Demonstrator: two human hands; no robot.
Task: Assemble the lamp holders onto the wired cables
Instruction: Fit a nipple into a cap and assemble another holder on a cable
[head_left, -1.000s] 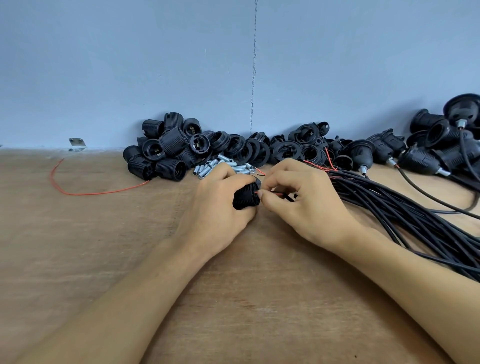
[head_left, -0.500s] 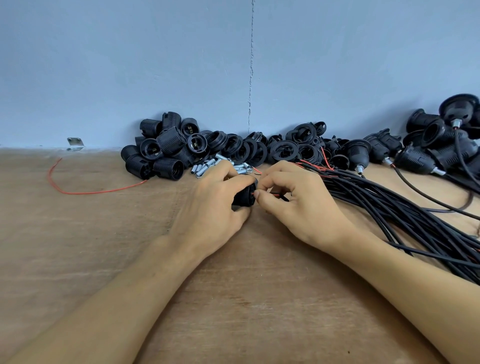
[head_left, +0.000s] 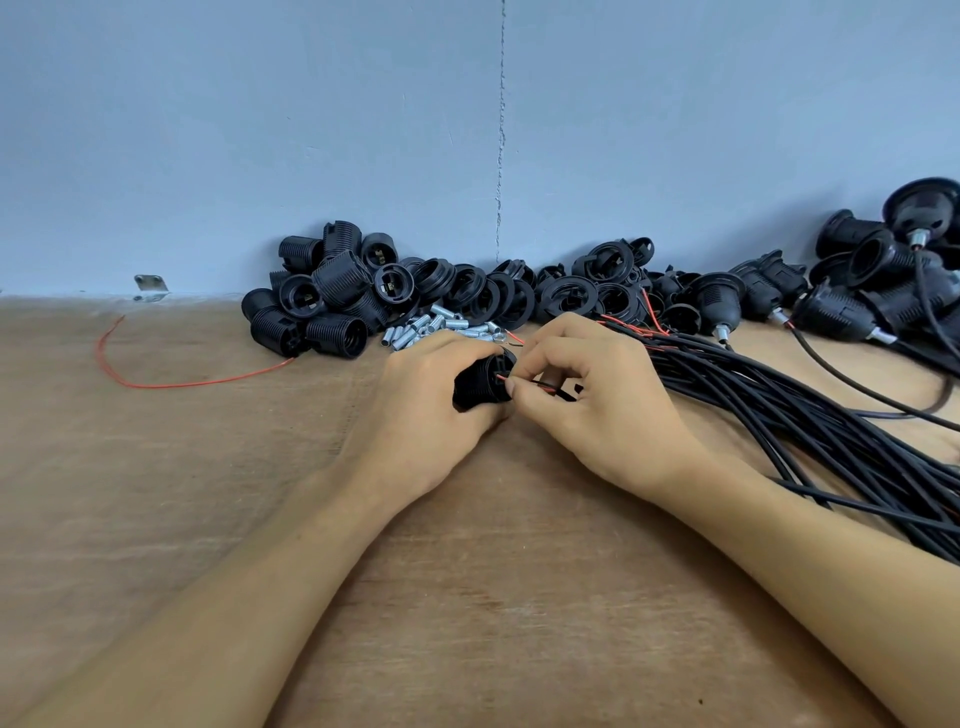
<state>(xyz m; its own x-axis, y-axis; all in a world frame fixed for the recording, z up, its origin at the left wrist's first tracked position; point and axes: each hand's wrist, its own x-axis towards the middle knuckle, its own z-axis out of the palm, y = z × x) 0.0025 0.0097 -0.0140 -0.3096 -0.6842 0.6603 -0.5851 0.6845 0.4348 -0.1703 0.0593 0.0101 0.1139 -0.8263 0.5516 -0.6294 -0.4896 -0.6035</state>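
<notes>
My left hand (head_left: 434, 410) grips a black ribbed lamp holder (head_left: 480, 384) just above the wooden table (head_left: 218, 493), its end facing right. My right hand (head_left: 597, 400) pinches the red and black wire ends of a black cable (head_left: 545, 387) right at the holder's end. A thick bundle of black cables (head_left: 810, 415) runs from behind my right hand off to the right. Loose black lamp holders (head_left: 322, 306) are heaped against the wall at the back.
Small silver metal tubes (head_left: 431, 327) lie beside the heap, behind my left hand. Black rings and caps (head_left: 571, 296) sit at the back centre. Holders with cables attached (head_left: 872, 291) are piled at the far right. A loose red wire (head_left: 171, 382) curves at the left.
My right hand has shifted slightly while working the wire ends at the holder's end. The left hand keeps its grip on the holder, turned a little. The camera has drifted slightly.
</notes>
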